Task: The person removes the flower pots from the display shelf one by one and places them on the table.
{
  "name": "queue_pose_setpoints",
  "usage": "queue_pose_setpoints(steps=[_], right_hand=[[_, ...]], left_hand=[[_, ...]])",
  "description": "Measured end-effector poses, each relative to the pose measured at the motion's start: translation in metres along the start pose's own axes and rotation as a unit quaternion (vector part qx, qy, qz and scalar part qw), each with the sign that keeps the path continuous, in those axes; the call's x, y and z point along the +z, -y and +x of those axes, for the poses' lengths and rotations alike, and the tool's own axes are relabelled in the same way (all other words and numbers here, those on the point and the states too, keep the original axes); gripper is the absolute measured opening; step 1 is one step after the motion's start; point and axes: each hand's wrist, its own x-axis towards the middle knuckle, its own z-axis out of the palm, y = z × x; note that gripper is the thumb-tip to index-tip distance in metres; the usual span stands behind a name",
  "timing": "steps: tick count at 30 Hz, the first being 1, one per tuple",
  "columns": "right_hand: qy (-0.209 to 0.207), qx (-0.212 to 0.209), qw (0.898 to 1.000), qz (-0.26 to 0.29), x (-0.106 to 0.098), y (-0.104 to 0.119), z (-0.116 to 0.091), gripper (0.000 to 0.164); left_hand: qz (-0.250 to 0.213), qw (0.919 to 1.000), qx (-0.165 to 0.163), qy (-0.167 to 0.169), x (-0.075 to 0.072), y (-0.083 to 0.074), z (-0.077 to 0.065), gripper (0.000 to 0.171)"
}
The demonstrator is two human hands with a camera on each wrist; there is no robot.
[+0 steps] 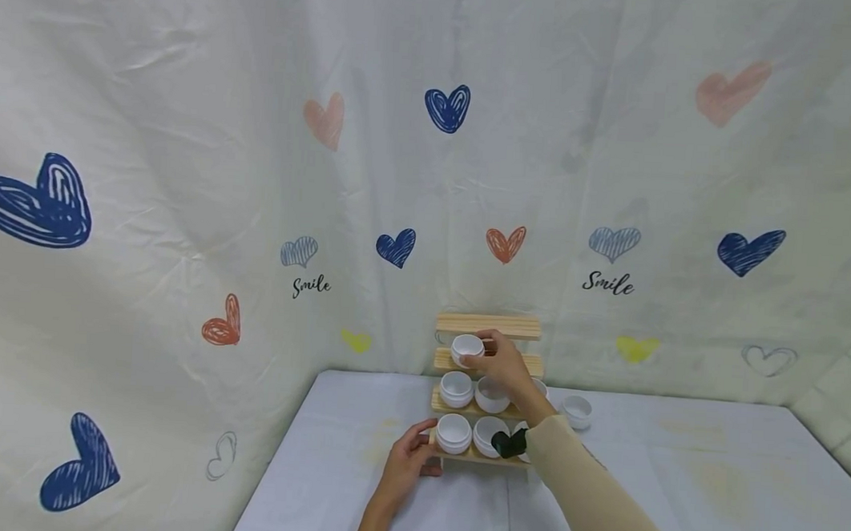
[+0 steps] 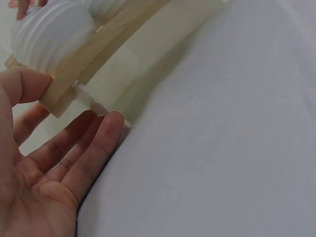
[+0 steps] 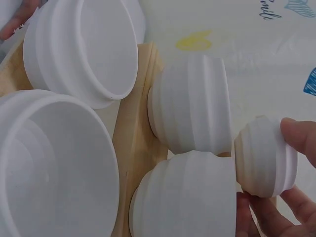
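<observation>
My right hand (image 1: 504, 364) pinches a small white ribbed bowl (image 1: 468, 348) at the left end of the third tier of a wooden tiered stand (image 1: 488, 325). In the right wrist view, the thumb is on the rim of this bowl (image 3: 264, 158), with fingers beneath. My left hand (image 1: 406, 459) holds the left end of the lowest board. The left wrist view shows its thumb against the board (image 2: 106, 47) and its fingers below. White bowls stand on the two lower tiers, including a front-left bowl (image 1: 454, 433) and one above it (image 1: 456, 388). My right forearm partly hides those on the right.
Another white bowl (image 1: 577, 411) stands on the white-covered table (image 1: 674, 487), right of the stand. Behind the stand hangs a pale backdrop (image 1: 430, 177) printed with hearts. The top board of the stand is close to it.
</observation>
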Motion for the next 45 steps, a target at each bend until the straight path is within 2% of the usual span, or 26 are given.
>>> queue_pose_setpoints(steps=[14, 21, 33, 45], right_hand=[[-0.002, -0.029, 0.998, 0.046, -0.006, 0.000, -0.010, 0.059], [0.003, -0.049, 0.996, 0.070, -0.016, 0.003, -0.018, 0.062], [-0.002, -0.083, 0.994, 0.072, -0.033, 0.003, -0.035, 0.061], [0.001, -0.090, 0.994, 0.064, -0.041, -0.006, -0.048, 0.063]], left_hand=[[0.003, 1.0000, -0.001, 0.007, 0.001, -0.002, -0.001, 0.049], [-0.002, 1.0000, 0.000, 0.003, 0.001, -0.003, -0.001, 0.050], [-0.001, 1.0000, -0.005, 0.002, 0.002, -0.007, -0.003, 0.049], [-0.002, 1.0000, -0.009, -0.001, 0.002, -0.006, -0.003, 0.049]])
